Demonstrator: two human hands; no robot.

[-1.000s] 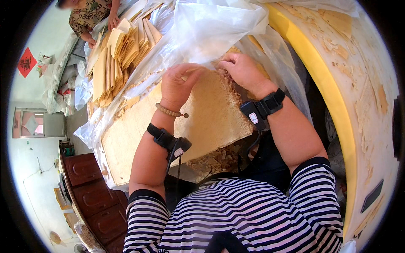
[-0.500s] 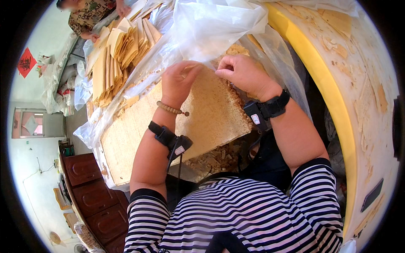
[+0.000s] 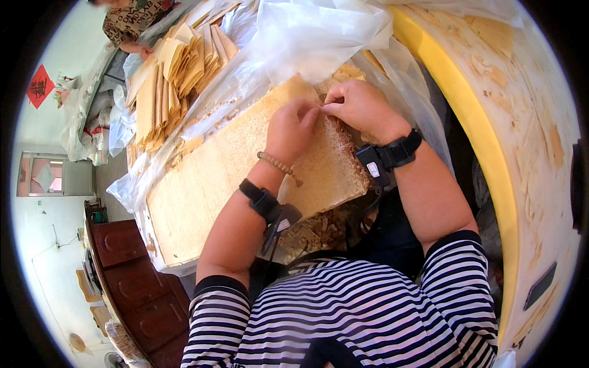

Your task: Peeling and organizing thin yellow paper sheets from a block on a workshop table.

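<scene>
A thick, pale yellow stack of thin sheets (image 3: 215, 190) lies in front of me, its right edge rough and brown. Above the far right corner of the stack, my left hand (image 3: 291, 132) and my right hand (image 3: 362, 107) meet with fingertips pinched together. Whatever is between the fingertips is too small to make out; it may be the edge of a sheet. The left hand partly covers the stack's surface. A bead bracelet (image 3: 275, 162) circles my left wrist, and a strapped black device sits on each forearm.
Clear plastic sheeting (image 3: 319, 37) drapes behind the stack. Folded tan sheets (image 3: 178, 67) are piled at far left, where another person's hand (image 3: 144, 52) rests. A yellow-edged table (image 3: 491, 153) runs along the right, with flakes and a phone (image 3: 540, 286). Brown scraps (image 3: 313, 236) lie near me.
My left hand has moved right and slightly nearer, its fingertips now meeting those of my right hand. The right hand has barely moved. One of the other person's hands has left the view.
</scene>
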